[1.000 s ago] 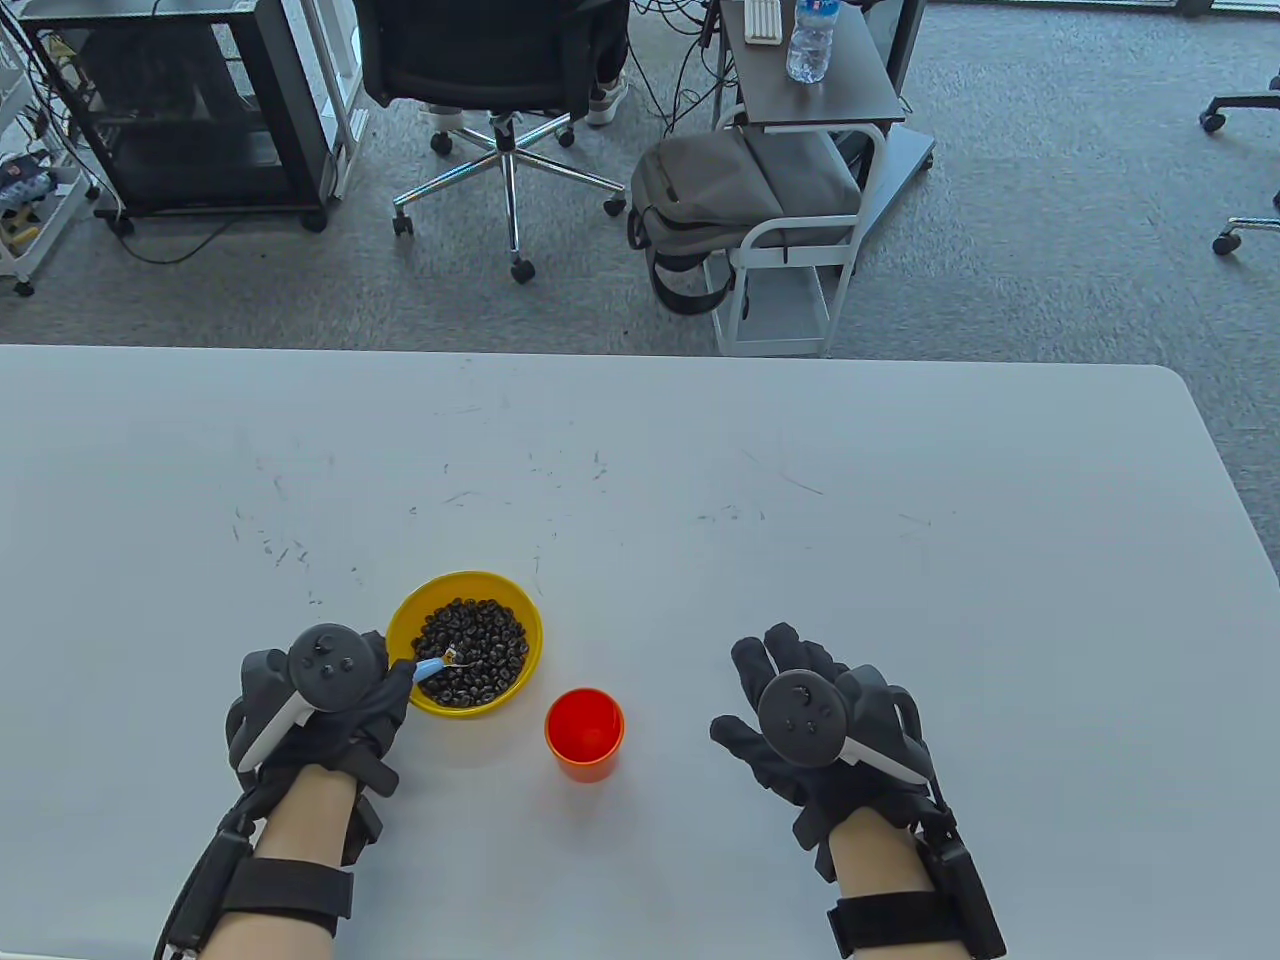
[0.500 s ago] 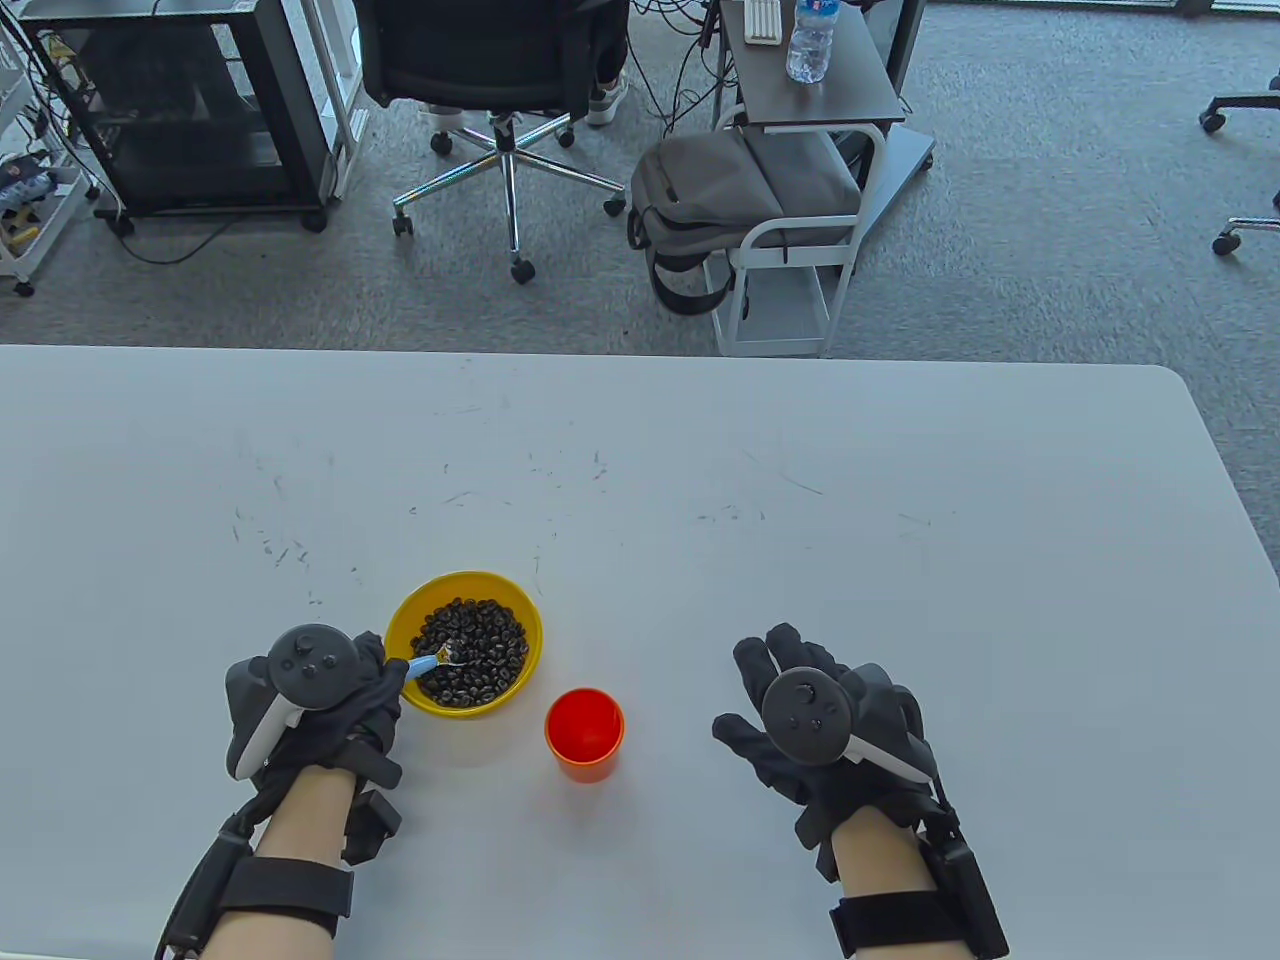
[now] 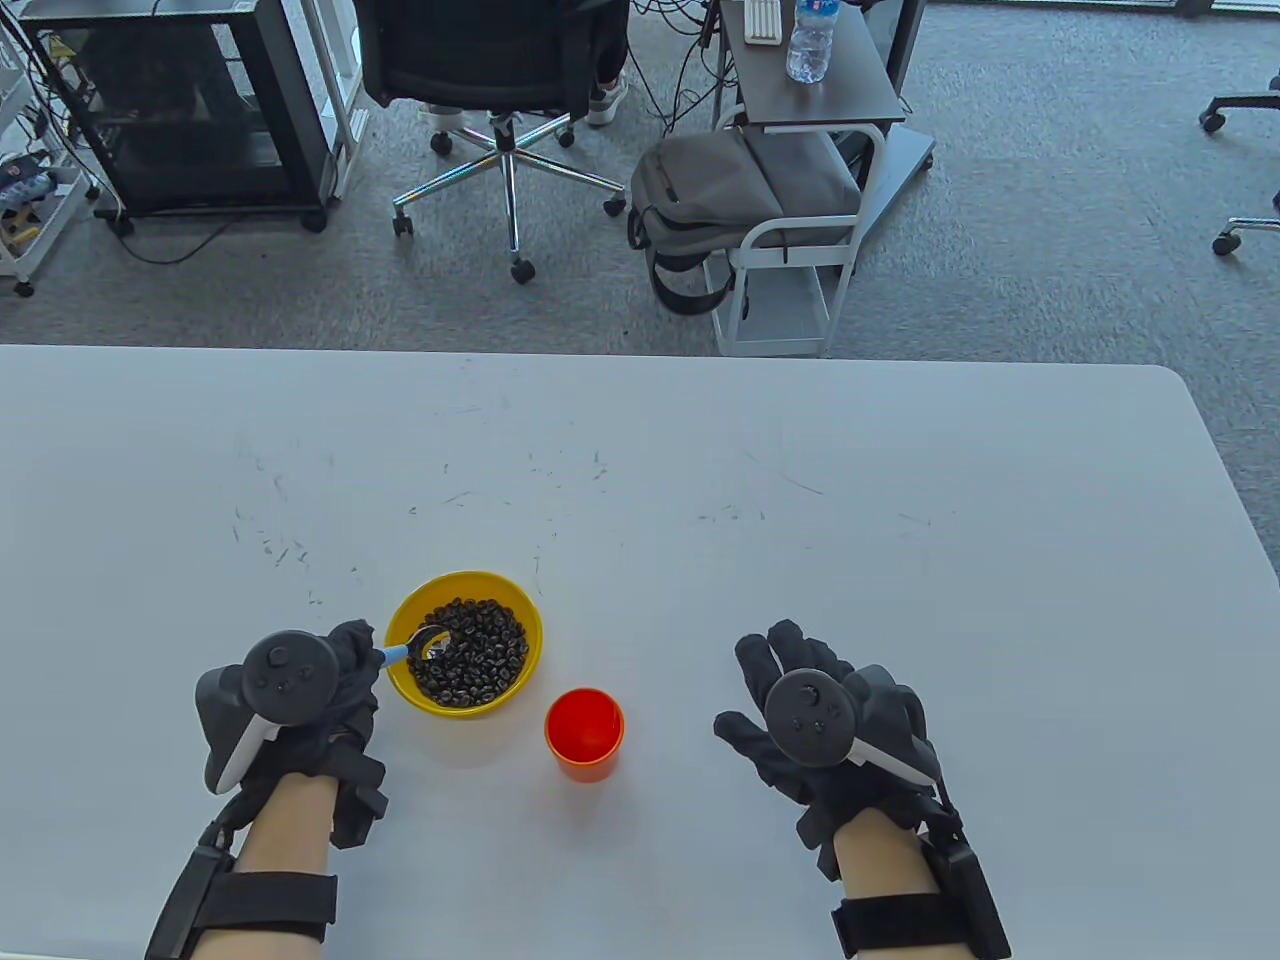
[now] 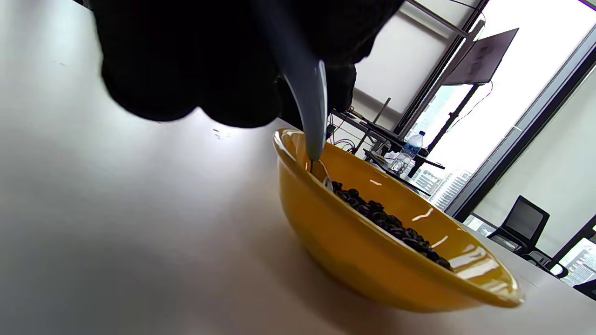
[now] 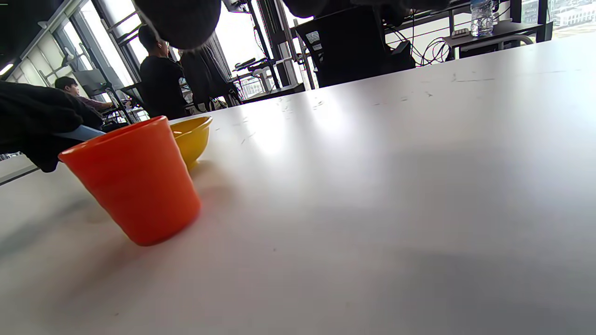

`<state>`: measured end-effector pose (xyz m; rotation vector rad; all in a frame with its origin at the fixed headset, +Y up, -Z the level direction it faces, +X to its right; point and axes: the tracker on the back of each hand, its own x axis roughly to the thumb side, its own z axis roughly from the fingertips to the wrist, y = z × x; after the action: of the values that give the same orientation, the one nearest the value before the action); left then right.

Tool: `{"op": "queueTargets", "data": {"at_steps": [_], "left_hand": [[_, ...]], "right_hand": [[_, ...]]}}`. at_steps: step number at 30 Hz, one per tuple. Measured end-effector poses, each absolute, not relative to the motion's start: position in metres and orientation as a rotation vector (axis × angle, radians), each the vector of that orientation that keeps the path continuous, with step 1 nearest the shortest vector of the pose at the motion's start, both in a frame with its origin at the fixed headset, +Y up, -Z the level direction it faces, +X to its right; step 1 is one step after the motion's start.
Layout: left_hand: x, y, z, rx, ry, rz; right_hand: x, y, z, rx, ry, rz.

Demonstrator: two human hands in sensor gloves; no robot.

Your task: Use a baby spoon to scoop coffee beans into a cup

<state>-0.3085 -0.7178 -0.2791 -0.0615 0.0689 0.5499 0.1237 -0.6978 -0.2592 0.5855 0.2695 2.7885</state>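
Observation:
A yellow bowl (image 3: pixel 520 605) of dark coffee beans (image 3: pixel 475 655) stands on the white table (image 3: pixel 700 480). My left hand (image 3: pixel 340 680) grips a baby spoon (image 3: pixel 415 645) by its light blue handle; the metal spoon head lies at the left inner side of the bowl, at the edge of the beans. In the left wrist view the spoon (image 4: pixel 307 97) dips over the bowl's rim (image 4: pixel 288 139). An empty orange cup (image 3: pixel 584 730) stands just right of the bowl, and shows in the right wrist view (image 5: pixel 135 181). My right hand (image 3: pixel 800 700) rests open and flat on the table, right of the cup.
The table's far edge runs across the middle of the table view. Beyond it stand an office chair (image 3: pixel 490 60), a grey backpack (image 3: pixel 720 190) on a small white cart, and a water bottle (image 3: pixel 808 40). The table's right edge slants down at the far right.
My left hand has drawn back to the left, pulling the spoon head from the middle of the beans to the bowl's left side. The right hand and cup have not moved.

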Motion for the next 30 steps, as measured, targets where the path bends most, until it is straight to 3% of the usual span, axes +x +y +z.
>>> {"op": "queueTargets", "data": {"at_steps": [11,30], "left_hand": [[-0.325,-0.745,-0.282,-0.234,0.206,0.859],[-0.337,-0.765,-0.277,-0.24,0.36,1.312]], "right_hand": [[0.124,-0.699,-0.259,0.586,0.288,2.785],[0.124,-0.699,-0.259,0.576,0.31,2.781]]}}
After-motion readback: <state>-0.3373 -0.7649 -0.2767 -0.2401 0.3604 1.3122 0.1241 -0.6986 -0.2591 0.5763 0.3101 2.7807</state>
